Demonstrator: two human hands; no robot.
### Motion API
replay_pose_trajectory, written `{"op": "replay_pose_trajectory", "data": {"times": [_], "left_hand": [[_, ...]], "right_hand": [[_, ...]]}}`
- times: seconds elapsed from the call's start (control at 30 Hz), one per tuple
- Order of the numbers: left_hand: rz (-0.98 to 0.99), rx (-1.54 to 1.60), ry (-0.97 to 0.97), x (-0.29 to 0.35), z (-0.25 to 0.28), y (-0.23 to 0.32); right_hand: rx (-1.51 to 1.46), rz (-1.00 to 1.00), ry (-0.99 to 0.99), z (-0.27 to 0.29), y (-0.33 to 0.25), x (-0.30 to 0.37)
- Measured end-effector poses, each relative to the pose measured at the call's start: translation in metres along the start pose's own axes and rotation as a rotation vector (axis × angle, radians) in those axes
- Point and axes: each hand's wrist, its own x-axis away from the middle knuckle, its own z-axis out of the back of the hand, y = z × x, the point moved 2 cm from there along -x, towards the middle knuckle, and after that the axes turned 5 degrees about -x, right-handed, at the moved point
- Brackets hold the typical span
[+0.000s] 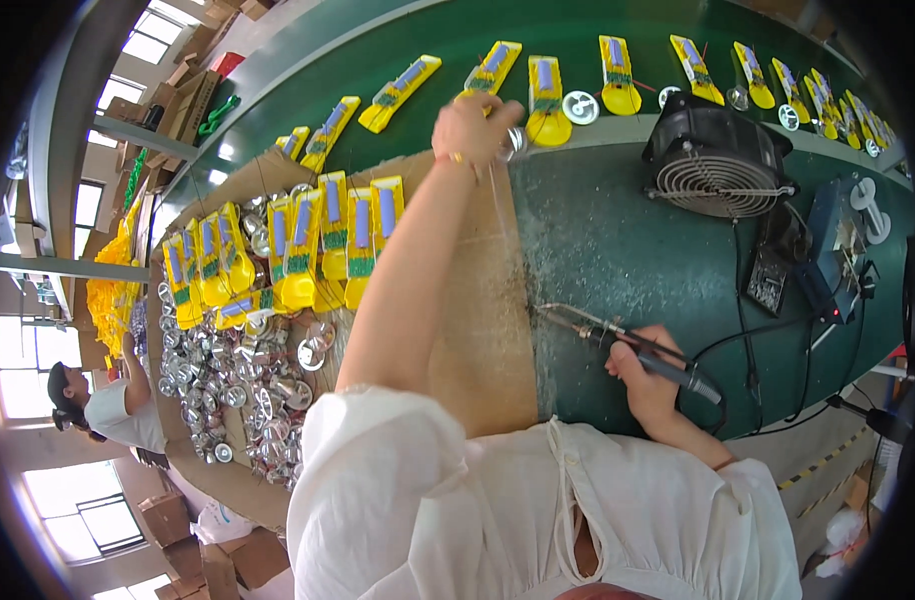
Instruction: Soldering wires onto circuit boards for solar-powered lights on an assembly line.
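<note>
My left hand (468,130) reaches far over the bench to the green belt, its fingers curled over the rounded end of a yellow flashlight housing (494,62). That housing carries a purple battery and a green circuit board. Beside those fingers is a silver reflector cup (516,142); whether it is attached is hidden. Lower right, my right hand (648,385) grips a soldering iron (678,372) by its dark handle. The iron's thin metal tip points left, just above the seam between the brown board (483,330) and the green bench top (628,260).
More yellow housings (618,75) line the belt, several with reflectors beside them. At left, housings (303,240) lie next to a heap of silver reflectors (238,380). A black fan (718,160), a blue soldering station (828,250) and cables occupy the right. A co-worker (113,400) is at far left.
</note>
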Motion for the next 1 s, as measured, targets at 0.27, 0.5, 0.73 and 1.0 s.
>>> {"op": "replay_pose_trajectory", "data": {"times": [0.27,0.5,0.73,1.0], "left_hand": [[0.152,-0.422,-0.048,-0.054,-0.010,-0.061],[-0.063,-0.305,0.012,0.165,0.056,-0.030],[0.099,-0.218,0.259,0.291,0.101,-0.052],[-0.046,-0.929,0.065,0.318,0.143,-0.108]], "right_hand": [[-0.033,-0.044,-0.032,-0.001,0.001,-0.003],[-0.017,-0.059,0.001,0.000,-0.004,-0.004],[0.034,0.084,0.029,-0.003,-0.004,-0.004],[0.026,0.101,0.023,-0.015,-0.007,0.007]]}}
